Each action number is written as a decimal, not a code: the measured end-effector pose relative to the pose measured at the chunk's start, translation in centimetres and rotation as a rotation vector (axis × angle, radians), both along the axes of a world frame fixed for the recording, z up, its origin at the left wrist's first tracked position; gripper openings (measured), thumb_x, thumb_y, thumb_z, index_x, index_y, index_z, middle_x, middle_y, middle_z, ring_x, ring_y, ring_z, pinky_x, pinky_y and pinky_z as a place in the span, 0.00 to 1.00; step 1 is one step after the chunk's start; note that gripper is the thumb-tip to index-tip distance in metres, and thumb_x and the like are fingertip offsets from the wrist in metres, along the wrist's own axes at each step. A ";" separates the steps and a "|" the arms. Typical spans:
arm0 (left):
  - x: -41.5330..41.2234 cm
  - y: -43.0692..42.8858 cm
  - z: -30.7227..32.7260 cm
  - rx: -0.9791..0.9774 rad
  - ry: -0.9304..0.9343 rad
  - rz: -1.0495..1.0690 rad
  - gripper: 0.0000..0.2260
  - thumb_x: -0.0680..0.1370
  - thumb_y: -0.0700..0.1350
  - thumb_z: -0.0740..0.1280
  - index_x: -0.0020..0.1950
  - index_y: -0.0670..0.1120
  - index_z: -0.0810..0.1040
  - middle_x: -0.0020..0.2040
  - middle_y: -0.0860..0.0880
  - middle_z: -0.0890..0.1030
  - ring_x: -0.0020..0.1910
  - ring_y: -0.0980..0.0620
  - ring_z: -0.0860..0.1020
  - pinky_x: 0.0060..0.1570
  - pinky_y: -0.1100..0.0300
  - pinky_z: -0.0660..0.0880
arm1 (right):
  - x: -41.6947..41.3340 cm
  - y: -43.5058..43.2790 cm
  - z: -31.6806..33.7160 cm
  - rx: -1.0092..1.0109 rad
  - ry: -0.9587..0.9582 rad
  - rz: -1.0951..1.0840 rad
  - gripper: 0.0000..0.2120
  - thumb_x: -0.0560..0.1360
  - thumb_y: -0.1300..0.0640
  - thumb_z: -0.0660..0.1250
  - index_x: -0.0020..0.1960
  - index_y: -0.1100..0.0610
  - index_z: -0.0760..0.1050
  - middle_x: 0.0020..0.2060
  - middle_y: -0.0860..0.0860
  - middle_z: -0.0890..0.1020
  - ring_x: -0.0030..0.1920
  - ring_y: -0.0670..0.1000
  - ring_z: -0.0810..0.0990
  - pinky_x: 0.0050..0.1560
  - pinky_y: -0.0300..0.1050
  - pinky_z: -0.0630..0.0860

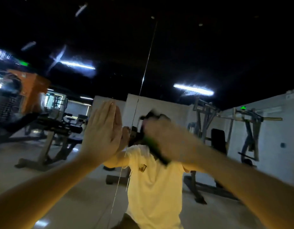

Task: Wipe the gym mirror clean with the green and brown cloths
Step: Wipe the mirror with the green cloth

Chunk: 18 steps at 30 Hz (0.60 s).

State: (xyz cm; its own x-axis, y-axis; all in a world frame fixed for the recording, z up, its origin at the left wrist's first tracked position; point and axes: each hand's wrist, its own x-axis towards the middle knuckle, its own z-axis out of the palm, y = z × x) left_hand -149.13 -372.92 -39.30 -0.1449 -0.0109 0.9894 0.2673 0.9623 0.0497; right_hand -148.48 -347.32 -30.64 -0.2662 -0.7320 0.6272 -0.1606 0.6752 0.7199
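Marker: we take the thin seam (143, 76) in the mirror (225, 55) as our reference; it runs top to bottom, slightly slanted
Left of it: our left hand (101, 129) sits just left of the seam; flat on the glass, fingers straight and together, meeting its own reflection
Right of it: our right hand (167, 139) is near the seam; blurred, bunched round the green cloth (150, 142) against the glass
Cloth look: only a bright green edge shows beneath the hand; below it a darker strip, and we cannot tell what that is
Glass look: hazy streaks smear the reflected ceiling lights (193, 89) on both sides of the seam
Reflection: a cream T-shirt (153, 187) just right of the seam; weight machines (207, 129) further right
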 end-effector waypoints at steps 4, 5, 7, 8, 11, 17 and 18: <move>-0.2 0.6 -2.7 -0.103 0.078 0.039 0.32 0.87 0.58 0.45 0.79 0.34 0.59 0.77 0.30 0.66 0.77 0.33 0.64 0.74 0.34 0.63 | -2.4 2.4 7.2 -0.561 0.263 -0.054 0.29 0.84 0.53 0.50 0.82 0.63 0.51 0.82 0.62 0.56 0.81 0.61 0.55 0.82 0.59 0.52; -0.4 0.8 -3.2 -0.127 0.084 0.041 0.31 0.87 0.57 0.46 0.79 0.33 0.60 0.77 0.30 0.66 0.77 0.33 0.64 0.75 0.34 0.63 | -3.0 2.1 7.5 -0.634 0.254 -0.063 0.30 0.84 0.52 0.46 0.83 0.63 0.49 0.82 0.61 0.52 0.82 0.59 0.52 0.82 0.59 0.51; -0.8 1.3 -3.8 -0.126 0.087 0.031 0.31 0.88 0.56 0.47 0.78 0.32 0.63 0.77 0.30 0.66 0.78 0.33 0.64 0.77 0.37 0.60 | -3.4 0.3 5.7 -0.673 0.228 -0.051 0.30 0.84 0.51 0.46 0.82 0.64 0.51 0.82 0.63 0.54 0.82 0.60 0.51 0.81 0.61 0.52; -0.8 1.6 -3.9 -0.103 0.093 0.014 0.31 0.88 0.56 0.46 0.78 0.31 0.63 0.77 0.30 0.66 0.79 0.34 0.63 0.79 0.39 0.58 | -3.4 -0.8 3.8 -0.594 0.221 -0.038 0.29 0.84 0.51 0.48 0.81 0.65 0.54 0.81 0.64 0.56 0.82 0.62 0.53 0.81 0.62 0.52; -0.9 2.2 -4.3 -0.077 0.154 -0.029 0.28 0.88 0.54 0.48 0.76 0.32 0.65 0.75 0.29 0.68 0.76 0.32 0.65 0.76 0.36 0.60 | -3.1 -2.9 -5.1 -0.183 0.143 0.038 0.31 0.82 0.49 0.52 0.81 0.62 0.54 0.82 0.62 0.55 0.82 0.62 0.49 0.81 0.63 0.43; -0.7 1.1 -7.1 -0.056 -0.022 -0.095 0.28 0.85 0.53 0.52 0.80 0.37 0.63 0.80 0.36 0.62 0.80 0.37 0.61 0.77 0.36 0.60 | -3.8 2.4 -16.5 0.512 -0.083 0.030 0.27 0.84 0.51 0.52 0.81 0.57 0.57 0.81 0.56 0.59 0.82 0.57 0.55 0.82 0.57 0.45; -0.4 1.0 -7.7 -0.073 -0.037 -0.081 0.29 0.85 0.54 0.51 0.80 0.37 0.62 0.81 0.36 0.62 0.80 0.38 0.60 0.78 0.37 0.58 | -3.5 3.9 -15.4 0.412 -0.097 0.035 0.28 0.82 0.53 0.55 0.82 0.56 0.57 0.81 0.55 0.60 0.82 0.57 0.56 0.81 0.55 0.51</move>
